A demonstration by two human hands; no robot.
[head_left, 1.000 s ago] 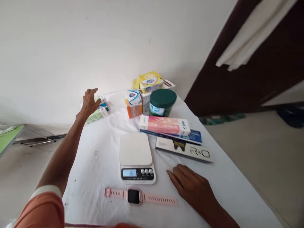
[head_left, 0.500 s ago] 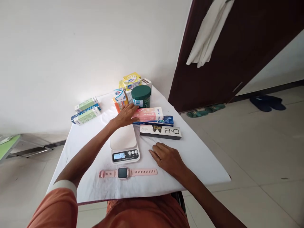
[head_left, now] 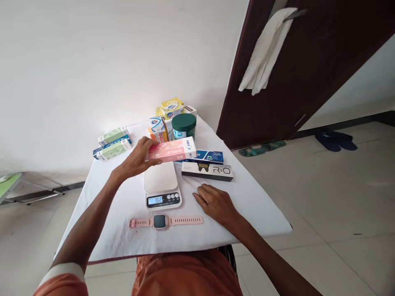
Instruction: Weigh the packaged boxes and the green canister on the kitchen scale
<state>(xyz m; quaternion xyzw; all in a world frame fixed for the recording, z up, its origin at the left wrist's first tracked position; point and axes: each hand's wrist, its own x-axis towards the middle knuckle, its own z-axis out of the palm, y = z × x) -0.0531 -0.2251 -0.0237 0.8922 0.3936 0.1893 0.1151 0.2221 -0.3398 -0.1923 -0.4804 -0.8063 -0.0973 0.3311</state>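
Note:
My left hand (head_left: 138,159) grips a pink toothpaste box (head_left: 173,149) by its left end, thumb below and fingers behind. The box is held above the far edge of a white kitchen scale (head_left: 161,179), whose lit display seems to read 362. Resting on the cloth right of the scale, my right hand (head_left: 216,204) is loosely closed, with nothing visible in it. A blue toothpaste box (head_left: 210,156) lies partly behind the pink one. In front of it is a black-and-white R&O box (head_left: 207,171). A pink-strapped smartwatch (head_left: 159,221) lies before the scale.
At the back of the white-clothed table (head_left: 253,205) stand a green-lidded tub (head_left: 184,126), an orange box (head_left: 158,134) and stacked yellow boxes (head_left: 172,107). Green and blue boxes (head_left: 114,144) lie at the left. A towel (head_left: 268,53) hangs from the door handle.
My left hand has lifted the pink toothpaste box off the blue one and drawn it left, over the scale's far edge. My right hand has stayed put. The view has shifted slightly.

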